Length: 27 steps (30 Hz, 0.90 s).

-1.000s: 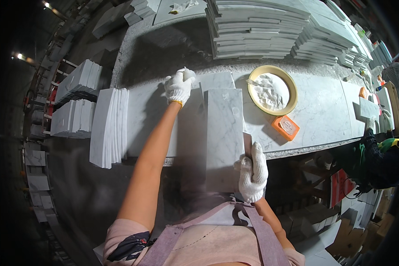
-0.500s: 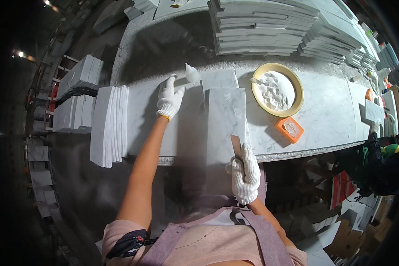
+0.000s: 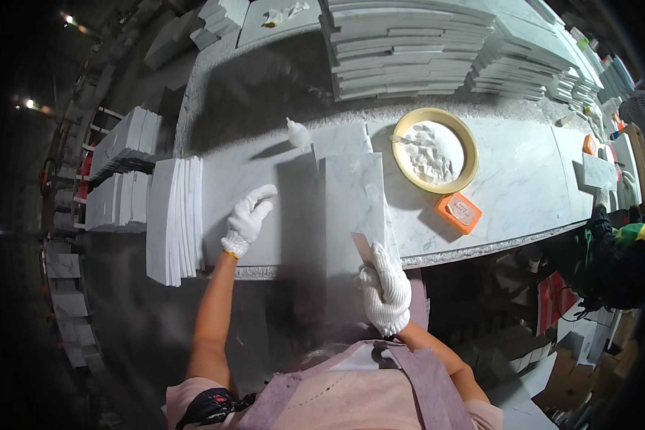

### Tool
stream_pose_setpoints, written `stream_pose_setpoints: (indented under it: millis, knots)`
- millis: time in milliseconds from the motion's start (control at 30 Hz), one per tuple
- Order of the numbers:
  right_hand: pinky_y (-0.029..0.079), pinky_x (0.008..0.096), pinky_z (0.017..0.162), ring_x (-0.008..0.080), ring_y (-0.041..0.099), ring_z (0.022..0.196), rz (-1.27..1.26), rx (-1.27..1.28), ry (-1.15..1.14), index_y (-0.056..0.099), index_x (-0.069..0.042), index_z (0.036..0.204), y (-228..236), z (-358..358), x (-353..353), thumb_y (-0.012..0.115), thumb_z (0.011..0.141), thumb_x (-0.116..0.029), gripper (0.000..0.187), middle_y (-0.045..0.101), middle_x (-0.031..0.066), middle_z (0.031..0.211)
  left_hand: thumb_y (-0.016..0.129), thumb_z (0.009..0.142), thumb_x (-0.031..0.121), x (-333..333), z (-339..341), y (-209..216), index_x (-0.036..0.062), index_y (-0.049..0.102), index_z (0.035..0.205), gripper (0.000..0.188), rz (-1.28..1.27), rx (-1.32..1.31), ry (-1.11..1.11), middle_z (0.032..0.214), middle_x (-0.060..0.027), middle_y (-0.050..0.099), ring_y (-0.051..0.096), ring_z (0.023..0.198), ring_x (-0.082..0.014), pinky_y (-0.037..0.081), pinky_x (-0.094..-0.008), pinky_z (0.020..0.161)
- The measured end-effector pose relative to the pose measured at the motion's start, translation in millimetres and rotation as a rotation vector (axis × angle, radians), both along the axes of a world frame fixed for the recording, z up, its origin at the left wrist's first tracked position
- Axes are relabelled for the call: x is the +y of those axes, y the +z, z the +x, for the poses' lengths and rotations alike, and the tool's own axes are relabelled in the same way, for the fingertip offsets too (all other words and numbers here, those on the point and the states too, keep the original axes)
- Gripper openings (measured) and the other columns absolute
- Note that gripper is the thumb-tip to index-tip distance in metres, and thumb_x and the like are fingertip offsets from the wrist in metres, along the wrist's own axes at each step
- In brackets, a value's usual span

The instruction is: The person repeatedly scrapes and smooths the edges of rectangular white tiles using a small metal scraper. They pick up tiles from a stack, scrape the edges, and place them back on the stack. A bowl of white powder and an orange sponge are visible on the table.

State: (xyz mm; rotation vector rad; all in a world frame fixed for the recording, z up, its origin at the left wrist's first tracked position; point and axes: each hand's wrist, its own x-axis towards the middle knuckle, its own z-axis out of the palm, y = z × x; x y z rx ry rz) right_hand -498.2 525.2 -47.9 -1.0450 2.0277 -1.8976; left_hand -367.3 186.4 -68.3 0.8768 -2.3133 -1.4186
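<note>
My left hand [image 3: 249,221], in a white knit glove, is over the left part of the marble worktop with fingers stretched out and nothing in them. A small white squeeze bottle with a pointed nozzle [image 3: 298,134] stands beyond it, apart from the hand. My right hand [image 3: 385,290], gloved the same way, is closed around a flat, brownish scraper blade [image 3: 363,247]; its grip end is hidden in the glove. The blade lies over the right edge of a long marble tile [image 3: 354,208], whose near end reaches past the worktop's front edge toward me. Another slab [image 3: 340,140] lies beneath it.
A yellow-rimmed bowl of white powder [image 3: 467,136] sits right of the tile, with an orange box [image 3: 459,213] before it. Upright tiles [image 3: 170,218] line the left. Tall tile stacks [image 3: 408,50] stand behind. Another person's dark sleeve [image 3: 600,233] is at far right.
My left hand has drawn back from the squeeze bottle, nearer to me and leftward. The bottle stays standing. My right hand still holds the scraper at the tile's edge; the view has shifted slightly.
</note>
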Motion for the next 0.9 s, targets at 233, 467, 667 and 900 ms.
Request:
stream_pose_setpoints:
  millis: [233,467,667,900]
  knots:
    - [0.057,0.0394,0.068,0.0304,0.070,0.076,-0.014,0.210,-0.147,0.060,-0.006,0.149,8.3,-1.8,-2.5,0.069,0.082,0.004,0.068,0.074,0.0121,0.093,0.064,0.099,0.017,45.4,13.7,-38.4,0.0055,0.068,0.137,0.040,-0.859,0.035,-0.259,0.146,-0.0219,0.063,0.045,0.149,-0.0391,0.028,-0.0557,0.127]
    - [0.059,0.0402,0.080,0.0340,0.074,0.087,0.030,0.150,-0.047,0.058,-0.002,0.149,22.3,1.7,3.0,0.063,0.090,0.005,0.059,0.075,0.0182,0.104,0.063,0.088,0.003,184.7,118.6,-1.1,0.0007,0.080,0.108,0.026,-0.500,-0.037,-0.283,0.106,-0.0187,0.080,0.077,0.094,-0.0325,0.061,-0.0384,0.085]
    - [0.059,0.0354,0.066,0.0238,0.070,0.073,-0.030,0.268,-0.133,0.051,-0.002,0.154,6.7,11.3,-3.7,0.062,0.087,0.009,0.069,0.072,0.0108,0.091,0.058,0.092,-0.005,222.5,105.4,-18.2,-0.0071,0.074,0.121,0.033,-0.301,0.034,0.127,0.114,-0.0217,0.079,0.078,0.102,-0.0334,0.061,-0.0370,0.090]
    - [0.057,0.0300,0.068,0.0140,0.065,0.073,-0.078,0.013,-0.016,0.044,-0.001,0.160,-11.5,32.2,1.4,0.054,0.100,0.006,0.061,0.068,0.0090,0.089,0.050,0.090,-0.009,231.5,94.4,-18.0,-0.0078,0.072,0.124,0.041,-0.283,0.151,0.011,0.121,-0.0227,0.077,0.076,0.111,-0.0350,0.060,-0.0375,0.097]
